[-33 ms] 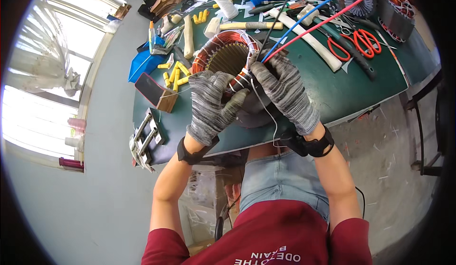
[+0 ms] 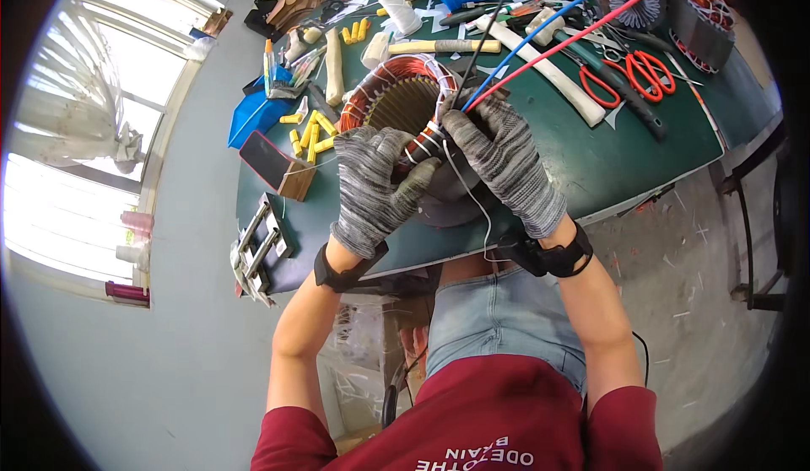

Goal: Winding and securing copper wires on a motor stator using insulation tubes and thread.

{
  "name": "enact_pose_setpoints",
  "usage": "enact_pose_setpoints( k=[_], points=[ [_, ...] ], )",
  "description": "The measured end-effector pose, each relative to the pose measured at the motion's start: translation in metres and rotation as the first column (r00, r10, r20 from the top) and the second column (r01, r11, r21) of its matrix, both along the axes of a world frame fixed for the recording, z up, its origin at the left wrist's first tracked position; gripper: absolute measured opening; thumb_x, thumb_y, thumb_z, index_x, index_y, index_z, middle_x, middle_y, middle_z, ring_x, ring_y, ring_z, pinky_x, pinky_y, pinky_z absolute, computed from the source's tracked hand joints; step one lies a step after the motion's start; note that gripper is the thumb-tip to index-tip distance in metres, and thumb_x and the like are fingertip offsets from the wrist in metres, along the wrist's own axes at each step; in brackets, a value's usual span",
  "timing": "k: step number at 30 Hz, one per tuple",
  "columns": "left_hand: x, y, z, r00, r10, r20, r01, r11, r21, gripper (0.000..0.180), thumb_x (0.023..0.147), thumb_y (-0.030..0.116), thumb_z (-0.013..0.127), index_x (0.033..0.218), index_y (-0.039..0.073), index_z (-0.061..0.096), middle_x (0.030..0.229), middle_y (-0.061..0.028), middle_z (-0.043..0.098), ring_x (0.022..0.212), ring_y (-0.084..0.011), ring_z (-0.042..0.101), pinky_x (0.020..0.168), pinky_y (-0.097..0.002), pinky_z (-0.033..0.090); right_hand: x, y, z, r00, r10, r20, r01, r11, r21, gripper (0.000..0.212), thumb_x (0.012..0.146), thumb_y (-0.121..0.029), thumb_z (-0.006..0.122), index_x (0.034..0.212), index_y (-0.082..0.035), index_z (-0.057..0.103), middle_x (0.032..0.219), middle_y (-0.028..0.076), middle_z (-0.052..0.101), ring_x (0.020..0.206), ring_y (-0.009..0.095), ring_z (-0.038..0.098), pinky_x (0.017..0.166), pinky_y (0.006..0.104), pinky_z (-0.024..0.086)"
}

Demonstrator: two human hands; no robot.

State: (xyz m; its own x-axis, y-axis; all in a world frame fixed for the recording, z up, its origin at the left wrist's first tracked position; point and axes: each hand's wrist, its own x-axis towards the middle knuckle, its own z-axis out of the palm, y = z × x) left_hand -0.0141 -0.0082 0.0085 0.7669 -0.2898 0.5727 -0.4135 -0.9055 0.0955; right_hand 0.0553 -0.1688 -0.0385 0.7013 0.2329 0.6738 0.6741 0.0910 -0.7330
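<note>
In front of me a motor stator (image 2: 401,104), with copper windings laced in white cord round its rim, stands at the table's near edge. Grey knit gloves cover both hands. My left hand (image 2: 375,188) is closed over the near left of the rim, thumb toward me, fingers on the winding. On the near right, my right hand (image 2: 510,163) is closed where a red lead (image 2: 574,41), a blue lead (image 2: 548,28) and a black lead (image 2: 489,37) come out between thumb and fingers. White cord (image 2: 472,193) hangs from the rim between my hands. The fingertips are partly hidden.
Yellow tubes (image 2: 314,134), a wooden block (image 2: 295,180) and a metal fixture (image 2: 266,239) lie left. Behind are a mallet (image 2: 439,47) and a cord spool (image 2: 395,5). Red-handled scissors (image 2: 650,75), a long pale stick (image 2: 548,70) and another stator (image 2: 702,28) are on the right.
</note>
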Motion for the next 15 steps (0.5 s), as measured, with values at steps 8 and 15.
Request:
enact_pose_setpoints(
  k=[8,15],
  points=[
    [0.0009,-0.0014,0.0006,1.000,0.019,0.009,-0.019,1.000,0.017,0.029,0.068,0.016,0.072,0.091,0.005,0.059,0.081,-0.0093,0.055,0.079,-0.0276,0.047,0.075,-0.0365,0.038,0.0074,-0.0007,0.0005,0.861,0.313,-0.400,-0.187,0.927,0.324,0.020,0.084,-0.013,0.060,0.100,-0.002,0.062,0.089,0.012,0.062,0.080,0.025,0.060,0.073,0.0317,0.048],
    [0.0023,-0.0001,-0.0031,0.999,-0.007,0.047,0.006,1.000,0.013,0.034,0.068,0.022,0.072,0.093,0.005,0.056,0.076,-0.0082,0.054,0.074,-0.0284,0.049,0.073,-0.0396,0.035,0.0019,0.0036,-0.0048,1.000,0.021,-0.010,-0.021,0.997,0.076,0.031,0.077,-0.007,0.063,0.107,-0.002,0.058,0.097,0.014,0.059,0.083,0.027,0.059,0.074,0.0343,0.048]
  ],
)
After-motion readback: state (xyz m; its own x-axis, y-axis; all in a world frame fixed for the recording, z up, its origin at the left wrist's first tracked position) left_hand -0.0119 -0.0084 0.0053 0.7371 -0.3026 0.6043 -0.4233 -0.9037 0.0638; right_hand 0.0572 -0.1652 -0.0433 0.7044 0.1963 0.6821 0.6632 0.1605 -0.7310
